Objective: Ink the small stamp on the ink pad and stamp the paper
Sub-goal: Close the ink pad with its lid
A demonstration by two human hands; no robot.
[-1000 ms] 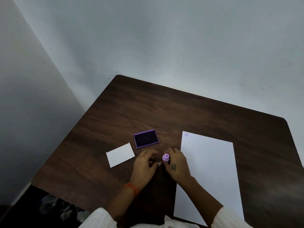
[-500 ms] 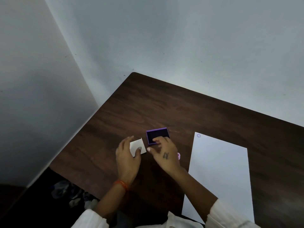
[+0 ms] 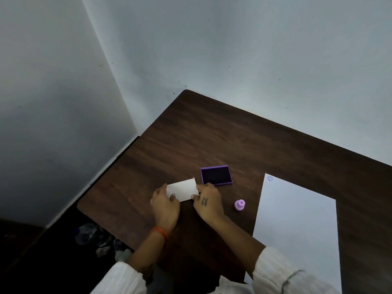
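Observation:
A small lilac stamp (image 3: 240, 205) stands upright on the dark wooden table (image 3: 254, 145), free of both hands. Left of it, my right hand (image 3: 206, 201) and my left hand (image 3: 165, 203) hold a small white lid (image 3: 183, 190) by its two ends, just off the table. Behind the lid lies the open purple ink pad (image 3: 216, 175) with its dark pad showing. A large white paper (image 3: 297, 225) lies at the right, with one faint purple stamp mark (image 3: 270, 178) in its far left corner.
The table stands in a corner, with pale walls (image 3: 233, 49) behind and to the left. Its left edge drops to a dark floor with some cloth or clutter (image 3: 95, 240). White sleeves show at the bottom.
My right hand let go of the stamp, which now stands alone on the table. Both hands went left to the white lid and took hold of it. The camera view swung left.

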